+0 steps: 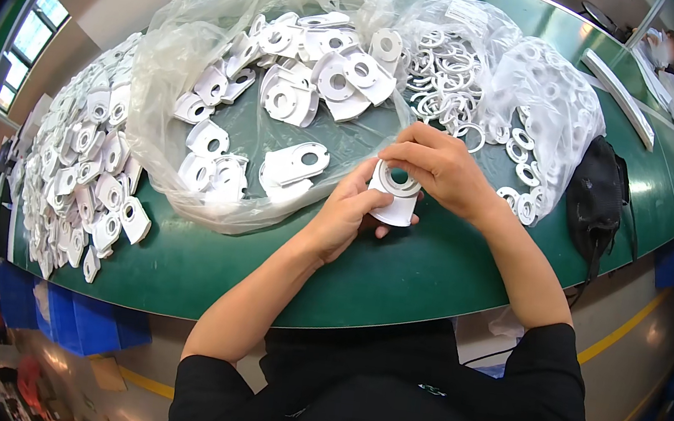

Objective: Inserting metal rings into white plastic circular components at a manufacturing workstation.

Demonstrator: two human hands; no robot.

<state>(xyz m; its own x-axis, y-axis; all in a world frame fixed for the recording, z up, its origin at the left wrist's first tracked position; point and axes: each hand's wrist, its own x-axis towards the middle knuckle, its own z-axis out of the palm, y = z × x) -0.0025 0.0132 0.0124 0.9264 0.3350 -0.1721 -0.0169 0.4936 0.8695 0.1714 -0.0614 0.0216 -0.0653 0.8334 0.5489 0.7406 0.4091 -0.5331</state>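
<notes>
Head view: we find the white part [394,212] between the two hands, over the green table [429,281], its round opening facing up at us and its straight-sided end pointing toward the body. The left hand [348,206] holds it from the left, thumb across the front face and fingers curled beneath, some tips showing at the far edge. The right hand [437,165] arches over from the upper right, its thumb and bent fingers drawn together at the upper rim of the opening; we cannot tell whether they pinch that rim or only press on it. Both bare forearms slant inward from black short sleeves, the wrists apart.

The part looks like smooth, matte plastic, with a raised circular collar. Beyond the hands we see a crinkled, translucent bag [151,150] spread open around similar parts [337,76]. To its right, thin white rings [446,89] spill from clear plastic, and a soft black pouch [593,200] lies farther right. At left, we see a heap of white parts [76,178].
</notes>
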